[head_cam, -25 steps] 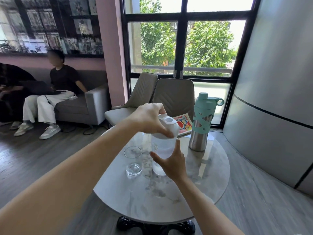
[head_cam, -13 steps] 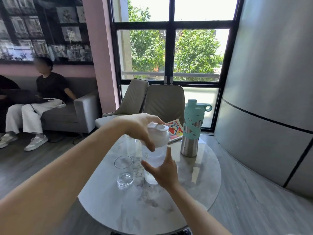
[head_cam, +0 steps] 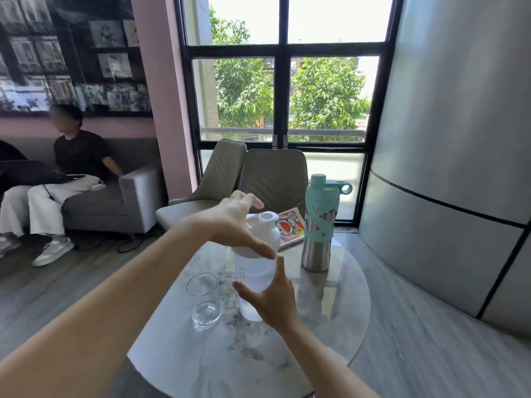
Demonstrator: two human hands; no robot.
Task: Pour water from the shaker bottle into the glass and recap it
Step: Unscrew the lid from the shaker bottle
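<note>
A translucent white shaker bottle [head_cam: 253, 272] stands upright on the round marble table [head_cam: 330, 317], with its white lid [head_cam: 265, 226] on top. My right hand [head_cam: 273, 301] wraps the lower body of the bottle from the front. Over the left side of the lid hovers my left hand [head_cam: 232, 222]: its fingers are spread and raised, and only the thumb lies along the lid's lower rim. Just left of the bottle stands a clear drinking glass [head_cam: 204, 300]; I cannot tell whether water is in it.
A teal-and-steel bottle [head_cam: 319, 225] stands behind and to the right, beside a colourful book [head_cam: 290, 226]. Two beige chairs [head_cam: 273, 179] are at the table's far side. A person sits on a grey sofa [head_cam: 135, 193] at left. A curved grey wall [head_cam: 445, 196] is close on the right.
My left hand has let go of the lid: its fingers, curled over the top before, are now spread and lifted. My right hand still holds the bottle. The view has shifted.
</note>
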